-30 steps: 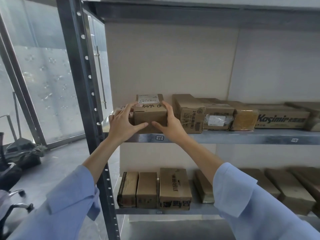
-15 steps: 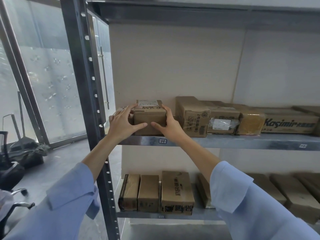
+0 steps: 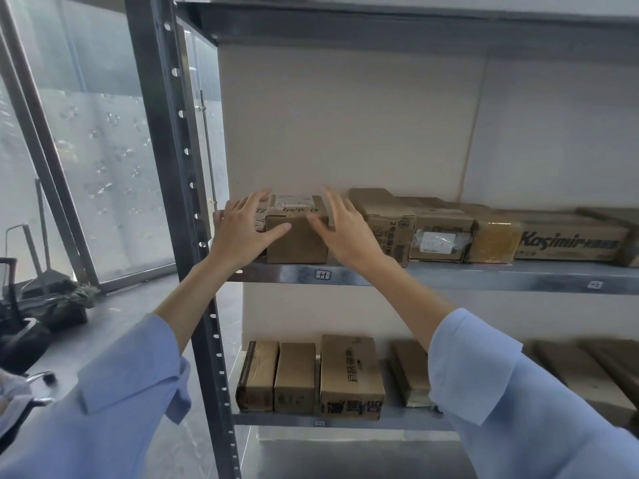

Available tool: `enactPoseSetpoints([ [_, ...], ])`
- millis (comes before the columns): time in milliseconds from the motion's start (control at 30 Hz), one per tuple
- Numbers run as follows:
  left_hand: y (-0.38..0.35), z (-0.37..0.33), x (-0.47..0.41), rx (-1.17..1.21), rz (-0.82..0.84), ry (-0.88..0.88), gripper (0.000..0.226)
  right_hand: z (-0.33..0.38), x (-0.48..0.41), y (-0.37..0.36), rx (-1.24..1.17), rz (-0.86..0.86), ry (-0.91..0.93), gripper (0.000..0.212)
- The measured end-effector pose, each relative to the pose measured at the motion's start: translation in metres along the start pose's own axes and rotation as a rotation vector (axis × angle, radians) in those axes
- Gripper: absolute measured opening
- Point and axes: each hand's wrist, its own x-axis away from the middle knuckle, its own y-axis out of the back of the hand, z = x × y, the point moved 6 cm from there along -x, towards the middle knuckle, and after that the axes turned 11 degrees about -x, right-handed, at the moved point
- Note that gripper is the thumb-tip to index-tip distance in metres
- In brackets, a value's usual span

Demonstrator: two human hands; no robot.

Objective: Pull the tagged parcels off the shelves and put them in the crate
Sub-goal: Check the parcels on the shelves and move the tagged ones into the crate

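Observation:
A small brown parcel (image 3: 296, 244) with a white tag on its top sits at the left end of the middle shelf (image 3: 449, 275). My left hand (image 3: 242, 231) is at its left side and my right hand (image 3: 342, 229) at its right side. The fingers of both hands are straight and spread, and the thumbs lie against the parcel's front face. Neither hand grips it. A second small box is mostly hidden behind my left hand. No crate is in view.
More cardboard parcels (image 3: 442, 236) line the middle shelf to the right, one marked Kasimir (image 3: 570, 239). The lower shelf holds several boxes (image 3: 351, 375). A dark steel upright (image 3: 183, 209) stands just left of my hands. A chair and bags (image 3: 31, 326) sit on the floor at left.
Both hands held the parcel by its sides a second ago. It has settled onto the shelf, and my fingers have straightened and come off it.

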Motion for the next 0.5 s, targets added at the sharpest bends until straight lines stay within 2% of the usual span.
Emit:
enactPoseSetpoints([
  [100,0.012,-0.017,0.001,-0.015,-0.038,-0.025,0.068,0.015,0.003,0.012,0.217,-0.025,0.090,0.061],
  [233,0.015,-0.038,0.001,-0.123,-0.038,-0.079,0.069,0.018,0.004,0.028,0.434,-0.080,0.143,0.061],
  [500,-0.005,-0.087,-0.002,-0.161,0.021,-0.152,0.070,-0.022,0.014,0.076,0.453,-0.101,0.008,0.066],
])
